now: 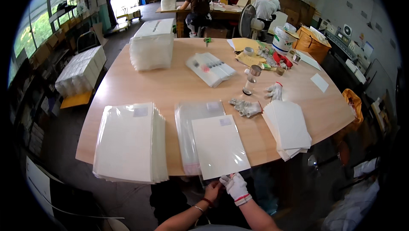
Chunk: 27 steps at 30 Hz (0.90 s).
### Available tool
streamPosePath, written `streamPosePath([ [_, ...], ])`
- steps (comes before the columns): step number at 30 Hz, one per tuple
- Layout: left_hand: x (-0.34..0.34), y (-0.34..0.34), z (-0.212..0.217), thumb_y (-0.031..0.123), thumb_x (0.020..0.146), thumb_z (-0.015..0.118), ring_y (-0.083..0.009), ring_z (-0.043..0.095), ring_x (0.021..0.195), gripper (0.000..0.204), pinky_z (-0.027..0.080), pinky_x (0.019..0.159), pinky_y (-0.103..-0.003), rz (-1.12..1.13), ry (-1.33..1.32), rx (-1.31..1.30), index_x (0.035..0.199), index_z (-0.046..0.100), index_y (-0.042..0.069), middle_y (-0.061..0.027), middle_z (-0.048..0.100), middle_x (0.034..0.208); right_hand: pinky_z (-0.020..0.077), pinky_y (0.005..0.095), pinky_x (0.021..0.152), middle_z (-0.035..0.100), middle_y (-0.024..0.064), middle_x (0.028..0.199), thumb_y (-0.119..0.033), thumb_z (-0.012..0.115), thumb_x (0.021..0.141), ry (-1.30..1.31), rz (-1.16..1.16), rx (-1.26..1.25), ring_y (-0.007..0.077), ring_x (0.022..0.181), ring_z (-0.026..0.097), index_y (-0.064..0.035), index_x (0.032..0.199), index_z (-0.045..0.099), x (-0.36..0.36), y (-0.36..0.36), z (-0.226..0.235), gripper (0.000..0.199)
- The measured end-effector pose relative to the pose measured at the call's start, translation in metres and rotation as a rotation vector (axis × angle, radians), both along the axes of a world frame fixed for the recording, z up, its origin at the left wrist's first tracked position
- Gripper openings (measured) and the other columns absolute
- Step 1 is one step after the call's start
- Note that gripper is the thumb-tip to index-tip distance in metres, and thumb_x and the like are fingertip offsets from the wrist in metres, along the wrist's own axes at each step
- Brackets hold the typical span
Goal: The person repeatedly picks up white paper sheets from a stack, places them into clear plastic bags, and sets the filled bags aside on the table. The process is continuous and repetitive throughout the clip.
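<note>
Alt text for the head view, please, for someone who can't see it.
A bare left hand and a white-gloved right hand pinch the near edge of a white sheet in a clear plastic sleeve on a round wooden table. A stack of bagged sheets lies left, loose white sheets right.

- Bright, even daylight from the windows (40, 22) at upper left, blown out to white.
- Soft glare across the counter (170, 82); faint shadows only.
- Strong fisheye bending, black vignette at corners.
- Slight blur toward the rim.
</note>
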<state>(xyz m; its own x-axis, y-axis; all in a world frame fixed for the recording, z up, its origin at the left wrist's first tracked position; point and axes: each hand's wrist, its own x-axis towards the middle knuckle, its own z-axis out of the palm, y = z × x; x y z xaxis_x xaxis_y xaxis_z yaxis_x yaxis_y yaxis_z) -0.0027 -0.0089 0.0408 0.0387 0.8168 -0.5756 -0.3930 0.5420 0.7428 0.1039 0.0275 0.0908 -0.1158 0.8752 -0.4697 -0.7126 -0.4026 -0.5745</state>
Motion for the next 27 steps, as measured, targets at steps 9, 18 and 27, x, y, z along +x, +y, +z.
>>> streamPosePath([
  [9, -0.069, -0.015, -0.002, 0.027, 0.085, 0.054, -0.0156, 0.052, 0.096, 0.033, 0.042, 0.078, -0.030, 0.135, -0.043, 0.026, 0.110, 0.053, 0.005, -0.0044, 0.056, 0.105, 0.0490, 0.0343, 0.061, 0.058, 0.0094, 0.076, -0.013, 0.051, 0.083, -0.579, 0.548, 0.089, 0.0223, 0.071, 0.058, -0.0039, 0.085, 0.054, 0.019, -0.017, 0.036, 0.010],
  [18, -0.067, -0.025, -0.015, 0.024, 0.087, 0.041, -0.0177, 0.055, 0.081, 0.030, 0.043, 0.072, -0.027, 0.067, 0.439, 0.310, 0.096, 0.057, 0.000, -0.0070, 0.059, 0.090, 0.0460, 0.0420, 0.064, 0.053, 0.0148, 0.081, -0.014, 0.056, 0.069, -1.615, 0.699, 0.974, 0.0342, 0.076, 0.054, -0.0038, 0.075, 0.055, -0.072, -0.011, 0.039, 0.012],
  [27, -0.085, -0.010, 0.011, 0.031, 0.087, 0.029, -0.0212, 0.062, 0.081, 0.048, 0.047, 0.066, -0.029, 0.093, 0.097, 0.059, 0.088, 0.063, -0.003, -0.0135, 0.064, 0.088, 0.0440, 0.0340, 0.065, 0.054, 0.0080, 0.087, -0.017, 0.049, 0.079, 0.337, -0.808, 0.436, 0.0209, 0.073, 0.052, -0.0082, 0.090, 0.055, 0.202, 0.047, 0.086, 0.015],
])
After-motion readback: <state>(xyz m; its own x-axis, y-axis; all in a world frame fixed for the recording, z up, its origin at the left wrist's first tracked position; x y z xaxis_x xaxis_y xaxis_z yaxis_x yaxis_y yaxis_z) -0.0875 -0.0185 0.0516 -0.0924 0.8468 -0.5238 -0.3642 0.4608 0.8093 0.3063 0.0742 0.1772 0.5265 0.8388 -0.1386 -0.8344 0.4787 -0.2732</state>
